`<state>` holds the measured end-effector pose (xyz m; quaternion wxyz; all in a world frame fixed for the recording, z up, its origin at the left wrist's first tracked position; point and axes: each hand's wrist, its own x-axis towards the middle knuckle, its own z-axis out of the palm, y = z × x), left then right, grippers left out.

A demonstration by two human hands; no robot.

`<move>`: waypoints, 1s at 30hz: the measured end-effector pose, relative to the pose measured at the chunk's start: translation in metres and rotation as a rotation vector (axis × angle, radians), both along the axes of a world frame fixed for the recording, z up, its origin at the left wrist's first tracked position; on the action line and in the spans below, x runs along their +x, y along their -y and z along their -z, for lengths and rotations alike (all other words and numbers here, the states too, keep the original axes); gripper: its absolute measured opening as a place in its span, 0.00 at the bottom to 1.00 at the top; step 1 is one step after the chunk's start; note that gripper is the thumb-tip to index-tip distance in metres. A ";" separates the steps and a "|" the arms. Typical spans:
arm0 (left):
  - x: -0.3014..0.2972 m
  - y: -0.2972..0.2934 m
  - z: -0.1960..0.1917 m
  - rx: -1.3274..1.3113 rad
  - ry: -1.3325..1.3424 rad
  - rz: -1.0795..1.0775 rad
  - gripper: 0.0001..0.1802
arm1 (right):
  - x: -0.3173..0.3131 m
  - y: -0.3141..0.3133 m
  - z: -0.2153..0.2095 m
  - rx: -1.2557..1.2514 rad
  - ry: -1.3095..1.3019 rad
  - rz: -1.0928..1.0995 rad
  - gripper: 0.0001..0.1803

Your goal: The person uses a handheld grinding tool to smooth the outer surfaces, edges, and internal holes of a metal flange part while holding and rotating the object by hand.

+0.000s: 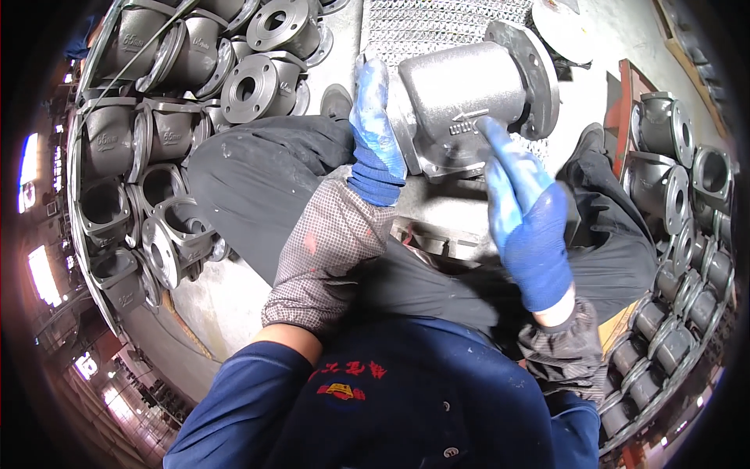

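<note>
A grey cast valve body (469, 98) is seen at twelve o'clock, resting on the floor (601, 55) between the person's knees, partly over a mesh mat (437, 23). The left hand (373, 133), in a blue glove, is laid flat along the body's left flange, fingers stretched straight toward twelve o'clock; nothing is gripped, only touched. The right hand (527, 219), gloved in blue too, is held open at three o'clock of the casting, its index fingertip set against the body's near face beside a raised arrow mark, the other fingers spread loosely. Checked sleeve covers (332, 250) are worn over both forearms. At nine to eleven o'clock, a heap of like castings (164, 133) is stacked, flanges showing round bores. More castings are lined up in a row (680, 258) from three to five o'clock, well apart from both hands.
</note>
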<state>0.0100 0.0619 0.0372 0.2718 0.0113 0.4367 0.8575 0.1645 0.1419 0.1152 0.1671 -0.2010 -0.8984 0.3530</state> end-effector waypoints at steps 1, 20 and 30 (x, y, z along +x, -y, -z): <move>0.000 0.001 -0.002 0.013 0.032 0.002 0.28 | 0.001 0.008 0.006 -0.049 0.043 0.044 0.21; -0.003 0.002 0.014 0.020 -0.025 -0.022 0.25 | -0.028 0.048 0.031 0.216 0.139 0.136 0.28; -0.005 0.004 0.011 0.069 0.029 -0.073 0.23 | -0.036 0.056 0.020 0.426 0.433 0.078 0.23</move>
